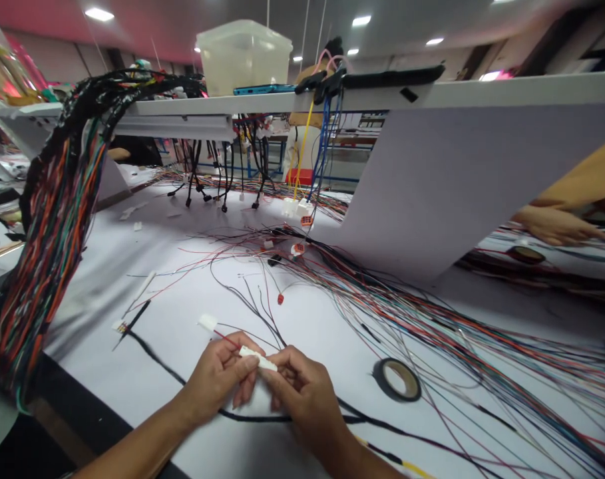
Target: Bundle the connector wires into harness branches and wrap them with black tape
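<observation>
Pinching a white plastic connector [257,359] between left grip [217,376] and right grip [305,392], both narrow on it, at six o'clock on the bench [107,279]. Seen farther out: black tape roll [397,380] at four o'clock, thick multicoloured wire bundle [57,226] at nine, co-worker's hand [556,226] at three.

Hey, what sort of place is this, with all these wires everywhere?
Probably a wiring-harness workshop, likely a factory floor. A thick bundle of multicoloured wires hangs over a white rail, loose coloured wires fan across the white worktable, and a roll of black electrical tape lies beside them.
</observation>
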Demonstrator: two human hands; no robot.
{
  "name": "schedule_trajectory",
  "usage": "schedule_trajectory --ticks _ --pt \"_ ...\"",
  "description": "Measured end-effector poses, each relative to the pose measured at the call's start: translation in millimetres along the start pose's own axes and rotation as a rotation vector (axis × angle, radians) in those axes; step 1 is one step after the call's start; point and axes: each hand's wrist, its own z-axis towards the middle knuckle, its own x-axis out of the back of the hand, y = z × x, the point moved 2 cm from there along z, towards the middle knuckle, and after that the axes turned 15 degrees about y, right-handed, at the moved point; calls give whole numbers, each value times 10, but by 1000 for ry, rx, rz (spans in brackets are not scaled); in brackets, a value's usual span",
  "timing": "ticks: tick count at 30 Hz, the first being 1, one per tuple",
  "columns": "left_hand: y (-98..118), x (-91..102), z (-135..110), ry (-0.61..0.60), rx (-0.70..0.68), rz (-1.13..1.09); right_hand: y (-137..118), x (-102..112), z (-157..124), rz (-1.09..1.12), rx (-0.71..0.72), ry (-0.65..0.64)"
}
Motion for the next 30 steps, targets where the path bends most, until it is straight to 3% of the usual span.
schedule_trajectory --ticks 11,14,18,20,26,30 --pt "134 38 -111 -10 -112 51 -100 -95 -126 131 -79 -11" --pt "168 53 -148 -53 -165 43 -132 -75 -174 78 31 -9" --pt "160 68 -187 -118 -188 21 -197 -17 -247 -115 287 86" --pt "157 67 -182 -123 -184 16 -208 -23 -250 -122 307 89" --pt "145 84 -181 27 -120 0 -121 -145 -208 -38 104 -35" --pt "-8 233 -322 155 90 -101 -211 -76 -184 -413 292 -155"
